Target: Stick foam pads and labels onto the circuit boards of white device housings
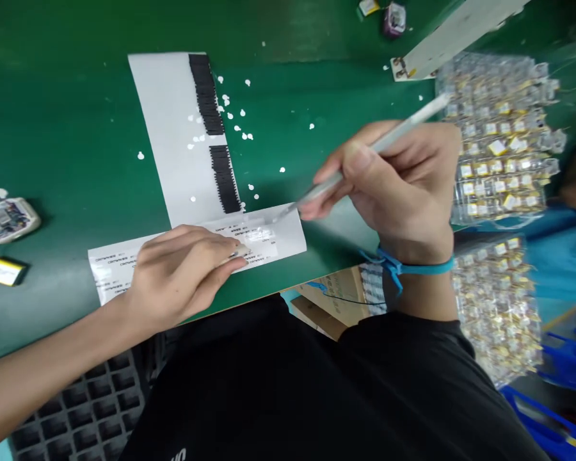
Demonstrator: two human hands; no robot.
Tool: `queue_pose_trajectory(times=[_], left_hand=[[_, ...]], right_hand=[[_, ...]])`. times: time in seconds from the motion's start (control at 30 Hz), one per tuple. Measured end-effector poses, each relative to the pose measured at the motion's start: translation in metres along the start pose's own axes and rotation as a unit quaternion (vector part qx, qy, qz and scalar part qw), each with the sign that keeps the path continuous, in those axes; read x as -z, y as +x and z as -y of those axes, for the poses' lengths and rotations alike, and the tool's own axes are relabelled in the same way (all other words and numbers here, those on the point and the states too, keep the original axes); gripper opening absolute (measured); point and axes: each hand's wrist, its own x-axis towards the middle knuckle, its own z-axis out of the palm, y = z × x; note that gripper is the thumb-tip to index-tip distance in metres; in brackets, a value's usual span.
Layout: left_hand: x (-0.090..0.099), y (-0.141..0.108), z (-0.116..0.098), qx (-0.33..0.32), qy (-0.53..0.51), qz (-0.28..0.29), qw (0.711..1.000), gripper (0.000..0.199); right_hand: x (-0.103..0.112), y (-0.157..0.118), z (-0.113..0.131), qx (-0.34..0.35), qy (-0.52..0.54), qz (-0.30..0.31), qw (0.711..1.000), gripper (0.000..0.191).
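Observation:
My right hand (pixel 388 179) grips a slim silver craft knife (pixel 403 131) like a pen. Its blurred tip is over the right part of a white sheet of printed labels (pixel 292 234). My left hand (pixel 182 266) lies across the middle of that sheet, thumb and forefinger pinched together. A small pale bit shows at those fingertips, too unclear to name. Behind the label sheet, a longer white backing sheet (pixel 158 121) carries two rows of black strips (pixel 225 179) along its right edge.
Small white round tabs (pixel 242 113) are scattered over the green table (pixel 77 115). An opened device (pixel 9 219) and a battery (pixel 2 272) are at the left. Clear trays of batteries (pixel 494 147) stand at the right, near another person's blue sleeve (pixel 561 250).

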Motion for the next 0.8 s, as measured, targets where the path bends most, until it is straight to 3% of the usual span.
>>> queue_pose_trajectory(times=[0.13,0.3,0.43,0.67,0.8], left_hand=[[0.0,-0.001,0.003,0.004,-0.008,0.021,1.0,0.01],[-0.006,-0.004,0.002,0.045,-0.024,0.07,0.996,0.004],[-0.007,-0.004,0.002,0.055,-0.023,0.068,0.996,0.006],[-0.007,-0.003,0.003,0.048,-0.025,0.072,0.996,0.008],[-0.008,-0.002,0.002,0.05,-0.011,0.064,0.997,0.009]], right_hand=[[-0.002,-0.005,0.002,-0.009,-0.041,-0.001,0.999,0.015],[0.007,-0.03,-0.03,-0.047,-0.057,0.034,0.997,0.03],[0.009,-0.039,-0.044,-0.041,-0.052,0.018,0.998,0.034],[0.01,-0.038,-0.043,-0.053,-0.046,0.007,0.998,0.035],[0.016,-0.036,-0.046,-0.056,-0.019,0.062,0.996,0.029]])
